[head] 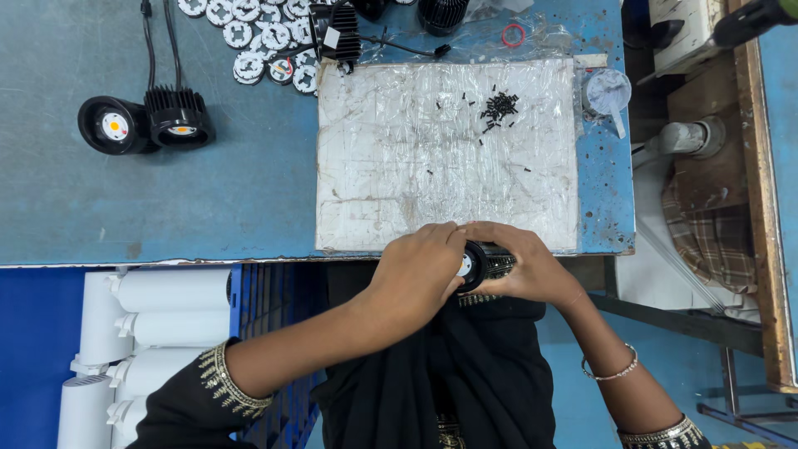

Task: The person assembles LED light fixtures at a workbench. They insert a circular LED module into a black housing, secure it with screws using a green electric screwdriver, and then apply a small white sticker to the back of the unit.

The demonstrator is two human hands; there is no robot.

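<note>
Left hand (416,270) and right hand (532,266) clamp one black lamp (482,264) — loose screws (499,108) lie well apart on the wrapped board (399,166).

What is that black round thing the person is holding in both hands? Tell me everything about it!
The black round lamp part is a small cylinder with ribbed, finned sides that look like metal. Its round face has a white centre and is turned toward the left hand, which presses on that face. The right hand wraps around its body from the other side. It lies on its side, held at the near edge of the blue table, just in front of the white wrapped board. Much of it is hidden by fingers.
</note>
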